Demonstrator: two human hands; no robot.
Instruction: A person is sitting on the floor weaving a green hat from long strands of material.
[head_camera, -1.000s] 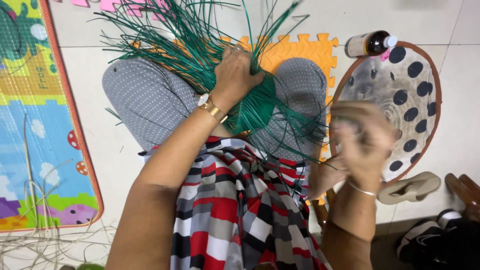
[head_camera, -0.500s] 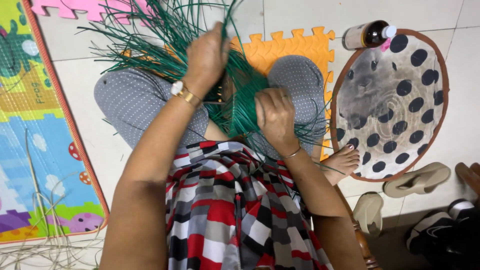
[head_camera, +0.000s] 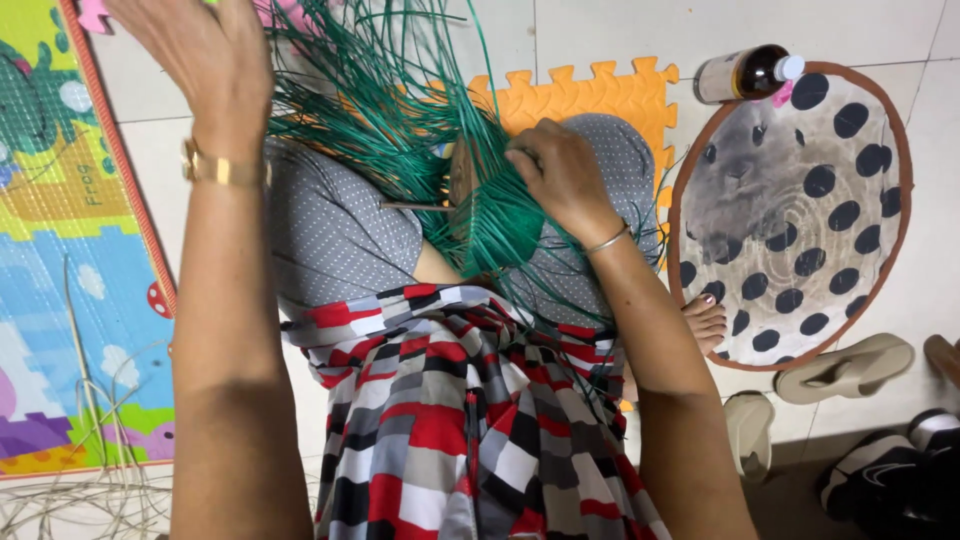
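Note:
A half-woven piece of green strips (head_camera: 490, 225) rests on my lap, between my knees in grey dotted cloth (head_camera: 335, 235). Its loose green strands (head_camera: 380, 110) fan up and to the left. My right hand (head_camera: 560, 175) grips the woven part near its top edge, with a thin bangle on the wrist. A thin wooden stick (head_camera: 415, 207) pokes out of the weave on the left. My left hand (head_camera: 205, 55) is raised high at the upper left, with a gold watch on the wrist. Its fingers run off the top edge of the frame, so what they hold is hidden.
A round mat with black dots (head_camera: 880, 250) lies on the right, a brown bottle (head_camera: 745, 72) at its top edge. An orange foam tile (head_camera: 600, 95) is beyond my knees and a colourful play mat (head_camera: 60, 250) is at left. Sandals (head_camera: 845, 368) and pale loose strands (head_camera: 80, 490) lie on the floor.
My left hand let go of the bundle's top and rose to the upper left. My right hand came in from the right and settled on the woven part.

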